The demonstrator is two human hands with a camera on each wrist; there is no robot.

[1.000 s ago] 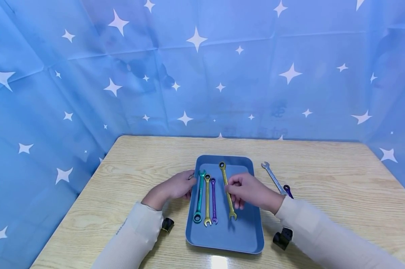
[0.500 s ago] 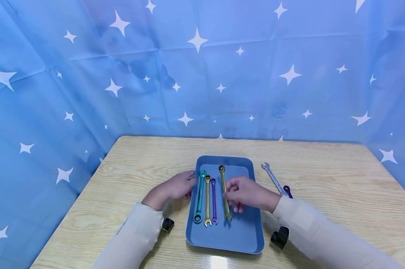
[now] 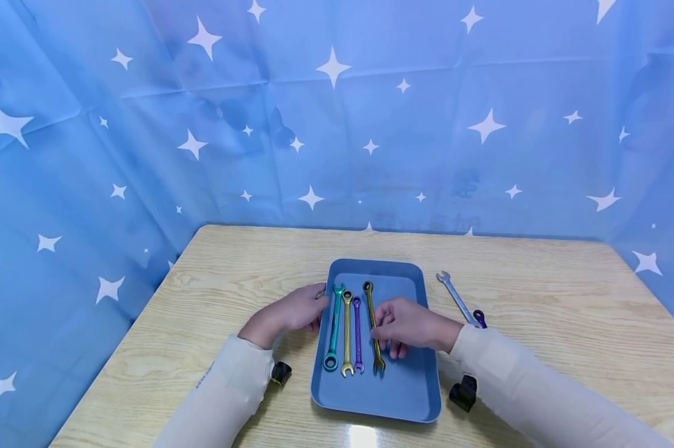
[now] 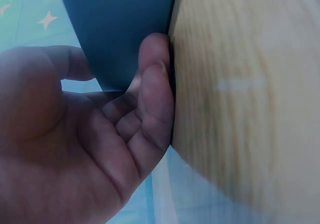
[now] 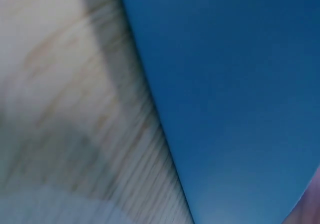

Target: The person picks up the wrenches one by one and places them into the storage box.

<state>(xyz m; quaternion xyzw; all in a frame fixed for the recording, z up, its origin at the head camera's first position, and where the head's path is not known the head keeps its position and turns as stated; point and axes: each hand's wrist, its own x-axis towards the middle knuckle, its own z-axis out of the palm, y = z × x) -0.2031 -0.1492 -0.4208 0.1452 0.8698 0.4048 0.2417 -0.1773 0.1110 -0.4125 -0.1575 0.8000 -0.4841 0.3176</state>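
Placement apparently in hand; release outstanding

The right hand [image 3: 411, 323] has its fingers pinched on the right-hand gold wrench [image 3: 371, 311], inside the tray [image 3: 370, 398], right of the purple wrench [image 3: 358, 336]; floor contact unconfirmed. The left hand [image 3: 294, 309] grips the tray's left wall. Next move likely calls for aligning the wrench, then letting go.

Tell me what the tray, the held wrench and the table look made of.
Tray: probably plastic, matte; smooth, evenly blue walls. Held wrench: likely metal, glossy gold-toned, as light glints off it; plated or coated, I can't tell. Table: wood or wood-look laminate, glossy; visible grain, bright reflection.
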